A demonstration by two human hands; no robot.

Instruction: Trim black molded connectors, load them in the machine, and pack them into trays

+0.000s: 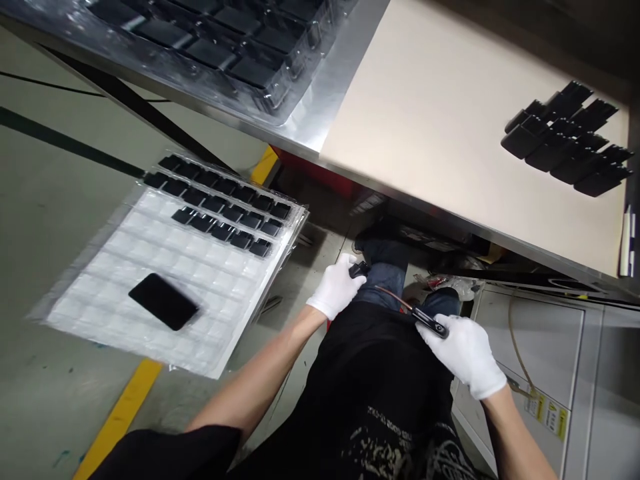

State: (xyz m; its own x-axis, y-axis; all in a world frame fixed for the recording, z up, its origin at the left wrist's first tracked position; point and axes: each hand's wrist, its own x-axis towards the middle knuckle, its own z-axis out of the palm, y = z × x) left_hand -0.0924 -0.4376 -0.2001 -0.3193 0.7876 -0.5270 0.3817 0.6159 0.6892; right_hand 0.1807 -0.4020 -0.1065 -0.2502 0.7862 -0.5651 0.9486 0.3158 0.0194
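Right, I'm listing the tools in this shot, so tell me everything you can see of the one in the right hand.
The tool has a dark handle, smooth and plastic-looking, with a small pale mark near its gripped end. From the other end runs a thin, reddish-brown, slightly curved shaft, its material unclear. The white-gloved right hand grips the handle's rear, holding it aslant above the lap. The tip points toward the left hand, apart from it.
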